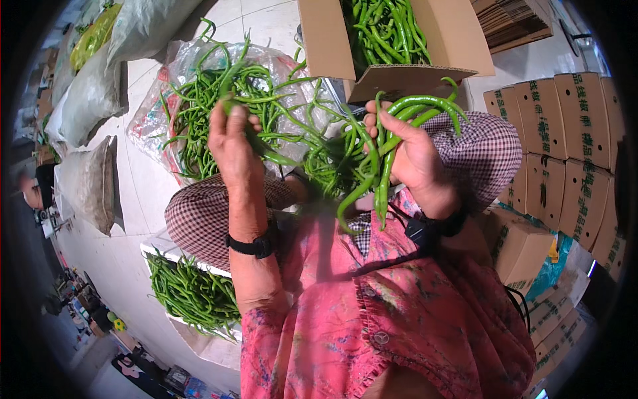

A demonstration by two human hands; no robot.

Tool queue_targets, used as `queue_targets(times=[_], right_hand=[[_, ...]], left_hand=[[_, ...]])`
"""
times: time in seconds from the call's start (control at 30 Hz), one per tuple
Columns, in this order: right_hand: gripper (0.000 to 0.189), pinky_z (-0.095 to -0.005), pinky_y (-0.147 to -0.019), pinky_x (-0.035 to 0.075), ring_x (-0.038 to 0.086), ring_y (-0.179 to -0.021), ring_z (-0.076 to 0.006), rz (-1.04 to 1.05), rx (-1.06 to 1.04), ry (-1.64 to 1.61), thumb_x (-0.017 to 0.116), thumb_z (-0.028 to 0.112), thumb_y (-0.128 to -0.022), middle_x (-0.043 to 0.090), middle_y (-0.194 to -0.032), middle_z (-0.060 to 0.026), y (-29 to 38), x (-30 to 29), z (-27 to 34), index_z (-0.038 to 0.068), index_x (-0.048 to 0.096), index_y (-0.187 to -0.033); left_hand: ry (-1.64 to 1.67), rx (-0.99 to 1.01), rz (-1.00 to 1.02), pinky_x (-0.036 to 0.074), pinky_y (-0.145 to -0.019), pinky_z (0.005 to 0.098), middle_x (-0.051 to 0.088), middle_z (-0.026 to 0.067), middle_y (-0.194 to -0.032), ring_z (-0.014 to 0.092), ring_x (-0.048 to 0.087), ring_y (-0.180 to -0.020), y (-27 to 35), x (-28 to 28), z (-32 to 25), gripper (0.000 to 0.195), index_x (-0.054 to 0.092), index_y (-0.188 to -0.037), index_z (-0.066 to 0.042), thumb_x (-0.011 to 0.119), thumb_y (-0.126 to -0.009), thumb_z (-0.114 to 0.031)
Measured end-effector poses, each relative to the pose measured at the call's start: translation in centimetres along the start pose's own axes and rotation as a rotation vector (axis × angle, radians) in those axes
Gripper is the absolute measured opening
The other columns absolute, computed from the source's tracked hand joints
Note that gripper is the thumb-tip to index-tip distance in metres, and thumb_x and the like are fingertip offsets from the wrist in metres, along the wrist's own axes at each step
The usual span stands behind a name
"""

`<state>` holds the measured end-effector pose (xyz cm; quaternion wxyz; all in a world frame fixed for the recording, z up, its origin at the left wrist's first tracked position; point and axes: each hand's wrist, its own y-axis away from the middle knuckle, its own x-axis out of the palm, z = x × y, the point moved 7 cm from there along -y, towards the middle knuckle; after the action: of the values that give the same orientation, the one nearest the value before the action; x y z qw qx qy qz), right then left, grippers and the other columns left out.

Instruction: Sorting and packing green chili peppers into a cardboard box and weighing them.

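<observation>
My right hand [406, 142] grips a loose bunch of long green chili peppers [423, 102], their curved ends sticking out on both sides. In my left hand [232, 129] is a green chili pepper, blurred, pinched between thumb and fingers; how many it holds I cannot tell. Beneath and beyond both hands, a large pile of green chilies [199, 104] lies on a clear plastic sheet or bag [149, 117] on the floor. More peppers [334, 169] lie between my knees. An open cardboard box [326, 40] beyond my right hand contains many long green peppers [391, 35].
A white foam box [197, 344] with green peppers [192, 294] stands beside my left knee. Stuffed sacks [89, 95] line the far left. Stacked, printed cartons [541, 117] stand at the right, and flattened cardboard [513, 22] lies at the top right.
</observation>
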<state>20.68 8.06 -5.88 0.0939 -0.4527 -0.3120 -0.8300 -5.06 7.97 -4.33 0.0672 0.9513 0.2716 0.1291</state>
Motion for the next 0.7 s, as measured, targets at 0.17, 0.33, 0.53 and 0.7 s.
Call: queue_targets(times=[0.17, 0.33, 0.53, 0.7], right_hand=[[0.023, -0.0318, -0.075, 0.051, 0.058, -0.087, -0.0142, -0.026, -0.049, -0.029, 0.055, 0.013, -0.096, 0.059, -0.097, -0.0053, 0.2, -0.4, 1.0, 0.002, 0.057, -0.117], [0.022, -0.0304, -0.081, 0.052, 0.059, -0.09, -0.0156, -0.109, -0.159, -0.12, 0.058, 0.009, -0.094, 0.062, -0.101, -0.0069, 0.0, -1.8, 1.2, 0.003, 0.058, -0.115], [0.021, -0.0352, -0.091, 0.051, 0.06, -0.103, -0.0205, -0.221, -0.223, 0.015, 0.057, 0.01, -0.094, 0.062, -0.109, -0.0105, 0.2, -1.9, 1.1, 0.002, 0.058, -0.114], [0.028, -0.0373, -0.094, 0.05, 0.06, -0.107, -0.0225, -0.075, -0.065, -0.013, 0.056, 0.015, -0.096, 0.061, -0.115, -0.0129, 0.2, -1.6, 0.7, 0.0, 0.056, -0.12]], left_hand=[[-0.328, -0.286, 0.683, 0.042, -0.095, 0.0319, 0.061, 0.0096, -0.119, 0.016, 0.054, -0.112, 5.8, 5.6, 5.6, 0.053, 0.051, -0.131, 0.002, 0.056, -0.094, -0.036], [0.013, -0.541, 0.916, 0.041, -0.094, 0.0287, 0.061, 0.0067, -0.117, 0.013, 0.054, -0.11, 10.7, 9.1, 4.5, 0.057, 0.046, -0.135, 0.003, 0.059, -0.094, -0.034], [-0.144, -0.358, 0.698, 0.047, -0.079, 0.0255, 0.063, 0.0022, -0.1, 0.01, 0.056, -0.087, 11.4, 9.4, 4.5, 0.032, 0.059, -0.118, 0.0, 0.06, -0.093, -0.019], [-0.254, -0.342, 0.838, 0.047, -0.074, 0.0242, 0.063, 0.0024, -0.09, 0.01, 0.057, -0.078, 10.8, 8.2, 4.3, 0.028, 0.059, -0.116, 0.002, 0.052, -0.096, -0.017]])
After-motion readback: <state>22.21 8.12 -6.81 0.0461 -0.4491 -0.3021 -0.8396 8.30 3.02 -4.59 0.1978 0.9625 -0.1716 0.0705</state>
